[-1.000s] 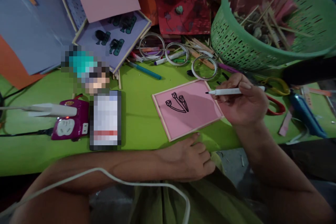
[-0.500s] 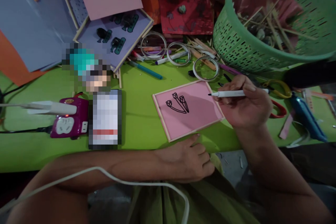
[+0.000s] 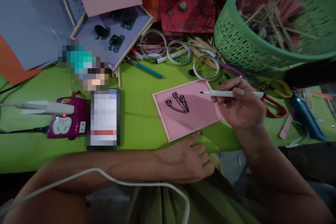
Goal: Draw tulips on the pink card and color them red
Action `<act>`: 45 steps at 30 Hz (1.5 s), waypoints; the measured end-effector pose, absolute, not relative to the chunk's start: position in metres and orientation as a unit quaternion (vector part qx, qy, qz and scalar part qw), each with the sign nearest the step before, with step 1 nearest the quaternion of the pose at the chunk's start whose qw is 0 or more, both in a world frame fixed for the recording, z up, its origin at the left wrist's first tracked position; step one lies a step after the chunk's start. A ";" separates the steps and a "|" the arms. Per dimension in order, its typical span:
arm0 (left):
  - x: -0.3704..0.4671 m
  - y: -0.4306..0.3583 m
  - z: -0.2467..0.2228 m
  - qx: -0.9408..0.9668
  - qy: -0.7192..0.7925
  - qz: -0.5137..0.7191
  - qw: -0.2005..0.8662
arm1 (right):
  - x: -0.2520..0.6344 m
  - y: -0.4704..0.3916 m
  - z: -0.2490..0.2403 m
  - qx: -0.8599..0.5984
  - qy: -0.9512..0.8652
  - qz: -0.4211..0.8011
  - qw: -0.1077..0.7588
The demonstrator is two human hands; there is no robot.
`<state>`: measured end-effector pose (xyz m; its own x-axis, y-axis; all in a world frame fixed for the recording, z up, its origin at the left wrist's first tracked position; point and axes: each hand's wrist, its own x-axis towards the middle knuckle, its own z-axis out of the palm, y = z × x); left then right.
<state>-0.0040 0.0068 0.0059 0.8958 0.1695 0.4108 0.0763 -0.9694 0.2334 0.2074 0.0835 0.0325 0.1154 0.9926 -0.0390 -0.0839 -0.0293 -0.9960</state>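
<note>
Work in hand, as judged: line drawing in black marker on a framed pink panel (image 3: 201,112). Three tulip heads on stems (image 3: 178,106) stand on its left half; the right half is plain. A further stroke would call for lowering the nib to the sheet and steadying the frame.

Right hand (image 3: 243,103): closed in a pinch on a white-barrelled marker (image 3: 222,93), black nib pointing left over the panel's upper right part. The nib appears raised; contact cannot be confirmed.

Left hand (image 3: 189,157): back uppermost, index finger extended to the panel's near edge, remaining fingers loosely curled. No object shows in it; its palm is hidden, so whether it holds anything cannot be told. Fingertip contact with the frame is likewise unclear.

Panel: flat on the lime-green table (image 3: 139,122), wooden strips at its edges, between the two hands.

Surroundings: tape roll (image 3: 207,78) just beyond the panel; teal pen (image 3: 147,69) farther left; red-handled scissors (image 3: 278,114) behind the right wrist; green perforated basket (image 3: 236,47) at far right.
</note>
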 end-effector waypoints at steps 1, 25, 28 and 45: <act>-0.004 0.007 0.006 0.969 0.063 0.216 0.103 | 0.206 0.083 0.032 -0.514 -0.441 0.498 0.542; -0.004 0.005 0.004 0.964 0.074 0.237 0.092 | 0.192 0.074 0.021 -0.552 -0.536 0.476 0.425; -0.004 0.005 0.004 0.965 0.074 0.232 0.096 | 0.193 0.074 0.020 -0.555 -0.534 0.475 0.427; -0.003 0.004 0.000 0.963 0.071 0.243 0.098 | 0.192 0.083 0.022 -0.535 -0.485 0.474 0.504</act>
